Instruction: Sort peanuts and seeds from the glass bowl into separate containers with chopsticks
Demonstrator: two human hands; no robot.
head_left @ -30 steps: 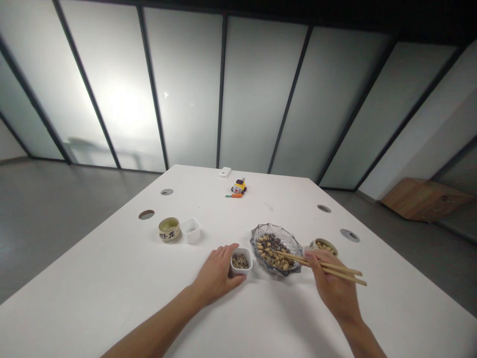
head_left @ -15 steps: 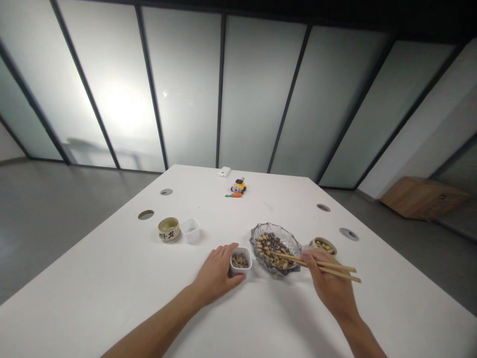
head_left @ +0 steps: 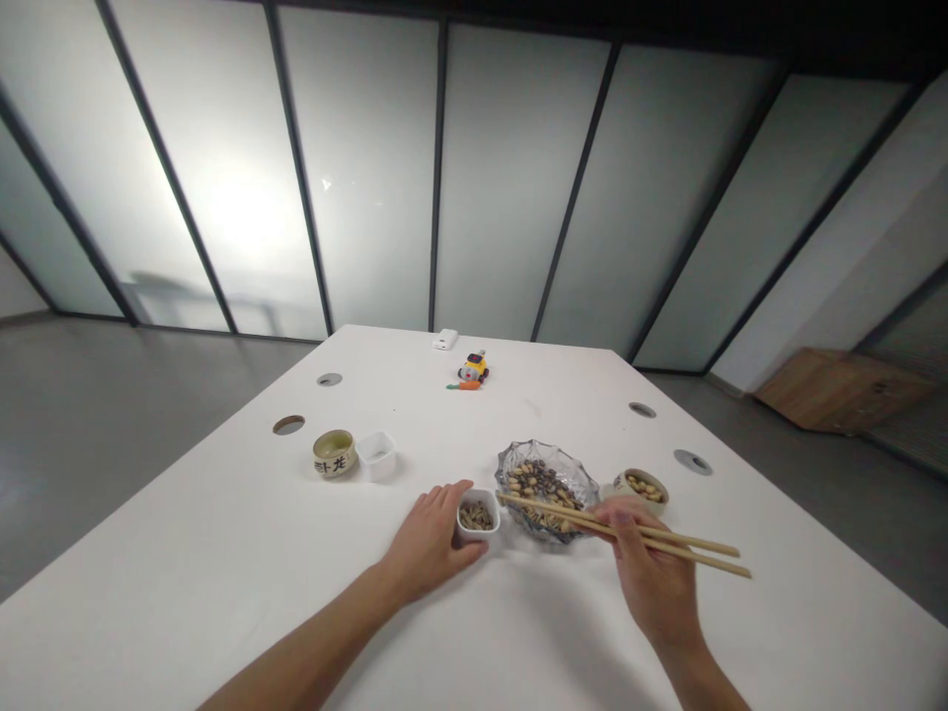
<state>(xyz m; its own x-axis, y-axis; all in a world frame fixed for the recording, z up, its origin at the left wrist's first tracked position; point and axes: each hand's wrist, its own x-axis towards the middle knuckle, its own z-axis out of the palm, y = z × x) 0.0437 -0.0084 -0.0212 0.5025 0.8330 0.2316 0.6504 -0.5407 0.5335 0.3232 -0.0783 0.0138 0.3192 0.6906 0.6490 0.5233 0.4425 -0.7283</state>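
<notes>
My left hand point(head_left: 431, 541) rests on the table, its fingers and thumb curled round a small white square cup point(head_left: 478, 537) that holds striped seeds point(head_left: 474, 513). In my right hand point(head_left: 653, 581) is a pair of wooden chopsticks point(head_left: 700, 543). Their tips reach over the left rim of a scalloped glass bowl point(head_left: 576, 474), close beside the cup. Whether anything is pinched between the tips is too small to tell. Dark seeds and tan nuts point(head_left: 544, 482) lie mixed in the glass bowl. Just beyond my right hand stands a ceramic bowl point(head_left: 620, 488) with tan nuts.
On the left, a ceramic bowl with dark characters point(head_left: 335, 462) stands against a clear plastic cup point(head_left: 376, 464). Farther back are a yellow toy vehicle point(head_left: 474, 368), an orange toy carrot point(head_left: 468, 386) and a white device point(head_left: 445, 340). Round holes point(head_left: 693, 462) pierce the tabletop point(head_left: 244, 553).
The chopsticks have lifted out of the nuts and seeds, and their tips have moved left to the bowl's rim near the cup. My left hand has stayed round the cup.
</notes>
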